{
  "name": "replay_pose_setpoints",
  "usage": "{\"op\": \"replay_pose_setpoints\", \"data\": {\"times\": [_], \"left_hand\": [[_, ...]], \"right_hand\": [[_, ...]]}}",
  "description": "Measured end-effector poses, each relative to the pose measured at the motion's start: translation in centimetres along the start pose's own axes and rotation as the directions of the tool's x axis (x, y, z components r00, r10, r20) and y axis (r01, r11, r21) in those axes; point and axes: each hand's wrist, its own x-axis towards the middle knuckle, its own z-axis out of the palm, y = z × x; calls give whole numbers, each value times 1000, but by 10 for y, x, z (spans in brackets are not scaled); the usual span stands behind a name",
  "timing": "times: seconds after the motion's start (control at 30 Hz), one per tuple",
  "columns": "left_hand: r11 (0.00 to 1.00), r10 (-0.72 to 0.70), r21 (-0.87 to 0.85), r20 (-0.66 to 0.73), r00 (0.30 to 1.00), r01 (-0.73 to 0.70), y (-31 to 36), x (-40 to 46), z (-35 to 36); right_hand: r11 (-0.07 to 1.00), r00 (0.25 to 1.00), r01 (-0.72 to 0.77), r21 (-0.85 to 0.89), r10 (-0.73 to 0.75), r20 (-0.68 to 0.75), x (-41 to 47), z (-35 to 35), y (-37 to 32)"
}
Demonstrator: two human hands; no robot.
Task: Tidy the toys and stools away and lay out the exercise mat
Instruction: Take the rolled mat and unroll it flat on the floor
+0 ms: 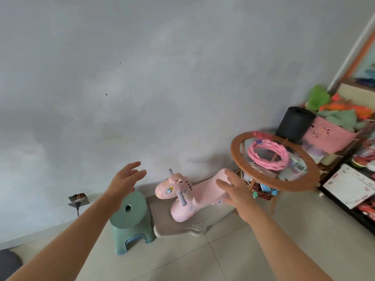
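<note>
Green stools [129, 220] stand stacked against the wall, a blue one showing underneath. Beside them a pink ride-on toy [186, 197] sits on its grey base [172, 224]. My left hand [126, 178] hovers above the stool stack, fingers straight and empty. My right hand [236, 191] is stretched out with spread fingers over the toy's rear end, holding nothing. A rolled black exercise mat [294, 123] stands upright behind the round table.
A round wicker glass-top table [235, 157] carries a pink coiled rope [267, 157]. A pink basket [328, 136] of soft toys and a shelf with boxes [349, 187] fill the right side. A wall socket [78, 198] with a cable sits low on the left. The floor is tiled.
</note>
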Motion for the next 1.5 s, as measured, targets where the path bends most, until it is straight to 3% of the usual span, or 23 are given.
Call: {"op": "replay_pose_setpoints", "data": {"times": [0.33, 0.8, 1.17, 1.5], "left_hand": [[993, 81, 61, 263, 961, -100, 56, 42, 133], [987, 100, 47, 555, 826, -152, 108, 172, 288], [984, 20, 126, 635, 773, -129, 114, 231, 372], [977, 9, 172, 565, 825, -129, 116, 259, 514]], "right_hand": [[988, 971, 53, 144, -18, -239, -12, -116, -12], [974, 861, 82, 211, 38, -507, 58, -210, -44], [987, 838, 76, 142, 14, -546, 109, -254, -41], [974, 851, 88, 207, 35, -525, 162, -405, -12]]}}
